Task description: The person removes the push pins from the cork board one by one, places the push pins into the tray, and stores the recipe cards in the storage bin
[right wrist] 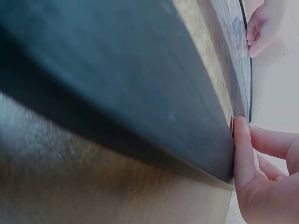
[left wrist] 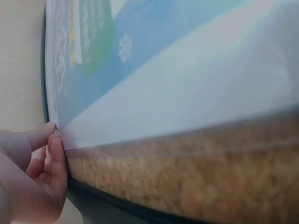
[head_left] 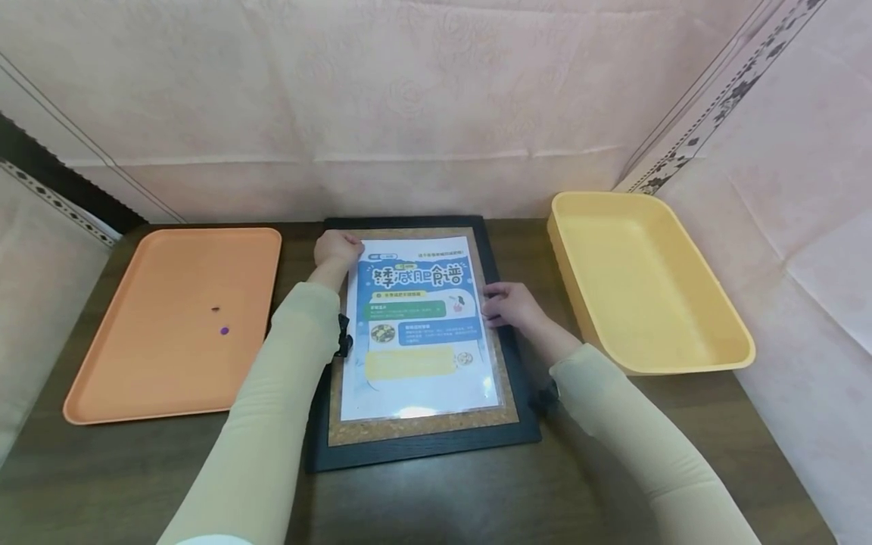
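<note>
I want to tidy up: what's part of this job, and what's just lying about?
Job: poster, with left hand and right hand at its edges; cork board under it.
Apparently lying about: yellow bin; orange tray; purple bit and dark bit on it, too small to identify.

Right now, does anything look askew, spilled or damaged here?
Nothing stands out: the printed sheet sits roughly in line with the dark frame, and no spill shows. The bright patch low on the sheet looks like glare.

The dark wood-grain tabletop (head_left: 443, 499) bears, from left to right and set apart, a shallow orange rectangular tray (head_left: 157, 341), a black-framed corkboard (head_left: 422, 447), and a deeper yellow rectangular bin (head_left: 647, 288).
</note>
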Demonstrator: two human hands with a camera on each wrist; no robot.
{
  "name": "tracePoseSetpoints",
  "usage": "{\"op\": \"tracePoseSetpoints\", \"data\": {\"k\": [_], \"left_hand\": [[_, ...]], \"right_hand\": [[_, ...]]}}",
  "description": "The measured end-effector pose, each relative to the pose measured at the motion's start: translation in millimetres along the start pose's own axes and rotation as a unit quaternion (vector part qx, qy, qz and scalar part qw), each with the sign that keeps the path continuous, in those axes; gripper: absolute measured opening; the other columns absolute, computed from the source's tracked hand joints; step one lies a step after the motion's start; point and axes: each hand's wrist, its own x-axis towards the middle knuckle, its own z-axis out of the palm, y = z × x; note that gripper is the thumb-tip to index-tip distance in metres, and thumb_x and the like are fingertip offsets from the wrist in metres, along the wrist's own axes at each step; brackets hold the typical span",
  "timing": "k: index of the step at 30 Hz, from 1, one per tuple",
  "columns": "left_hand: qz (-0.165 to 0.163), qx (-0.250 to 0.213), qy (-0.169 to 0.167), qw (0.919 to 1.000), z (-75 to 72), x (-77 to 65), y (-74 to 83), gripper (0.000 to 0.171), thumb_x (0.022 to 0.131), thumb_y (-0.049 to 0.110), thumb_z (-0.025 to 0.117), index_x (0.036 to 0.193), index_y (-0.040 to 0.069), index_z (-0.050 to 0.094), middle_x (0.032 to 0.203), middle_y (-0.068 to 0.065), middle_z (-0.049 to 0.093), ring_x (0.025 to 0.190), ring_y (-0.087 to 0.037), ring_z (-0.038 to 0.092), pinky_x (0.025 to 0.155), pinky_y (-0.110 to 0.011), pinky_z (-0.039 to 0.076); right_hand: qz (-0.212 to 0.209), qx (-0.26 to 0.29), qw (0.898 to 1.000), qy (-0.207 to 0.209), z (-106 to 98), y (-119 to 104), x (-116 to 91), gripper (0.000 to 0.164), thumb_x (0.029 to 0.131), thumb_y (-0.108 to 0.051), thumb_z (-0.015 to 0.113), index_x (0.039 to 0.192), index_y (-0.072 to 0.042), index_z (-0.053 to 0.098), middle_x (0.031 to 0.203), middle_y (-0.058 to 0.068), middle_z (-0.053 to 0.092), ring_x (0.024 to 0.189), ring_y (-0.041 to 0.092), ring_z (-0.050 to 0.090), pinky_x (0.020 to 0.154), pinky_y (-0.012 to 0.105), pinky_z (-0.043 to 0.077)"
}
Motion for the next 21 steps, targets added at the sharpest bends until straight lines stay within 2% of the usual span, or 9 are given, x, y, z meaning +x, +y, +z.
{"op": "tracePoseSetpoints", "data": {"k": [6, 11, 18, 21], "left_hand": [[0.007, 0.006, -0.011, 0.9999, -5.0, 1.5, -2.3, 0.025, 0.094, 0.022, 0.054, 0.108, 0.005, 0.066, 0.110, -0.012, 0.063, 0.095, -0.023, 0.054, 0.085, -0.033, 0.048], [0.006, -0.044, -0.018, 0.9988, -6.0, 4.5, -5.8, 0.025, 0.093, 0.021, 0.055, 0.109, 0.005, 0.066, 0.101, -0.010, 0.063, 0.085, -0.017, 0.056, 0.073, -0.024, 0.047], [0.001, -0.119, -0.027, 0.9925, -8.1, 6.6, -9.3, 0.024, 0.095, 0.019, 0.053, 0.110, 0.004, 0.064, 0.096, -0.008, 0.060, 0.080, -0.014, 0.055, 0.071, -0.021, 0.047], [0.004, -0.143, -0.031, 0.9892, -8.9, 9.5, -11.6, 0.026, 0.095, 0.018, 0.052, 0.113, 0.002, 0.063, 0.098, -0.009, 0.060, 0.078, -0.014, 0.056, 0.065, -0.018, 0.047]], "right_hand": [[-0.001, -0.004, 1.000, 0.000, 0, -2, -2, 0.050, 0.090, -0.016, 0.060, 0.138, -0.010, 0.044, 0.121, 0.015, 0.058, 0.096, 0.024, 0.067, 0.081, 0.030, 0.055], [0.002, -0.002, 1.000, 0.005, -1, -1, -3, 0.050, 0.090, -0.017, 0.061, 0.137, -0.011, 0.044, 0.121, 0.014, 0.058, 0.096, 0.024, 0.067, 0.081, 0.029, 0.055], [-0.006, 0.000, 1.000, 0.002, 0, -1, -3, 0.050, 0.091, -0.016, 0.060, 0.138, -0.010, 0.044, 0.122, 0.016, 0.058, 0.097, 0.025, 0.067, 0.080, 0.029, 0.055], [-0.005, 0.001, 1.000, 0.003, 1, -2, -4, 0.050, 0.091, -0.017, 0.060, 0.137, -0.010, 0.045, 0.121, 0.015, 0.059, 0.096, 0.024, 0.067, 0.080, 0.029, 0.055]]}}
